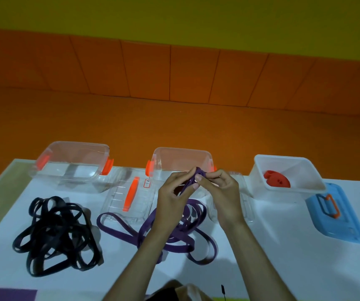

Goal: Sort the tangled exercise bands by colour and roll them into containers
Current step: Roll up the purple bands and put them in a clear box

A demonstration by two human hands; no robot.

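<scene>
Above the table (pixel 261 246), both hands pinch the purple band (pixel 174 233)

The upper wall (pixel 174 9) is yellow-green, dim and evenly lit. Below it runs a band of orange panels (pixel 144 70) divided by thin dark seams, meeting an orange floor (pixel 174 122). A white worktop (pixel 283 268) fills the foreground, with a purple patch (pixel 7 295) at its near left corner.

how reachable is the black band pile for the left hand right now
Probably yes: the black bands lie uncovered left of the left hand, though it grips the purple band.
</scene>
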